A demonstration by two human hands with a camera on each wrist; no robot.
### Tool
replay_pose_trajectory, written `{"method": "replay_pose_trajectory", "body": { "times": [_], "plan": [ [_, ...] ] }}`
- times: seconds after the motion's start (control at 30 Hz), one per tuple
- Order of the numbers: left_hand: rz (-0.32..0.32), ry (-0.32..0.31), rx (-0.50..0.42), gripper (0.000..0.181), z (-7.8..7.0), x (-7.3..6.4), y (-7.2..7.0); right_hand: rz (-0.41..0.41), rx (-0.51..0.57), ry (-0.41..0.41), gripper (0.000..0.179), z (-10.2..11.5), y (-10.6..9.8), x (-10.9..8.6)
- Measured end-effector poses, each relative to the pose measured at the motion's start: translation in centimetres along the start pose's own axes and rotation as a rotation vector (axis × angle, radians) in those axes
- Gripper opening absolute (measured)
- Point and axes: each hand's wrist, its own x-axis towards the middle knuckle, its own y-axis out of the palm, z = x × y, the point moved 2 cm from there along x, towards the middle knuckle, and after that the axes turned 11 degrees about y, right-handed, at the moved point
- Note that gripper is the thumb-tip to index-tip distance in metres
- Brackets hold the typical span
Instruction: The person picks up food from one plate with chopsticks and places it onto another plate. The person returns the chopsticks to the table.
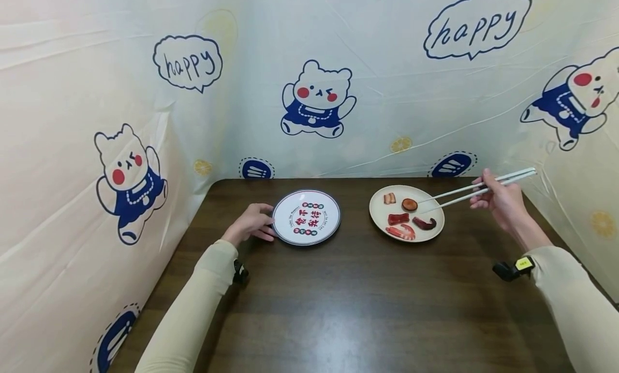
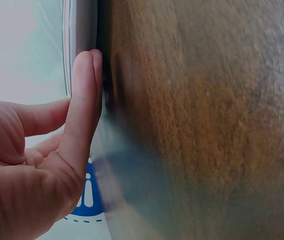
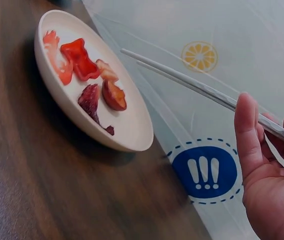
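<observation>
My left hand rests at the left edge of a white plate with red lettering and a dark rim, its fingers fairly straight against the side. In my right hand I grip a pair of pale chopsticks. Their tips are slightly apart and overlap a cream plate in the head view; the right wrist view shows them raised clear of the food. On that plate lie a round brown mushroom-like piece, a bacon-like piece, a red meat-like piece, a dark tentacle-like piece and a shrimp-like piece.
Both plates stand toward the back of a dark brown wooden table, with a gap between them. A pale printed cloth with bears and "happy" bubbles hangs behind and along the sides. Each wrist wears a small black camera.
</observation>
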Motion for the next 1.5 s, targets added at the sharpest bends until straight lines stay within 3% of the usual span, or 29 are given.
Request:
{"method": "replay_pose_trajectory", "body": {
  "times": [0.57,1.5],
  "plan": [
    [0.004,0.007,-0.002,0.056,-0.1,-0.1,-0.1,-0.043,-0.062,0.061,0.035,-2.4,-1.7,-0.8],
    [0.009,0.008,-0.001,0.057,0.0,-0.1,-0.1,-0.071,-0.147,0.060,0.033,-2.9,-2.3,-1.0]
  ]
}}
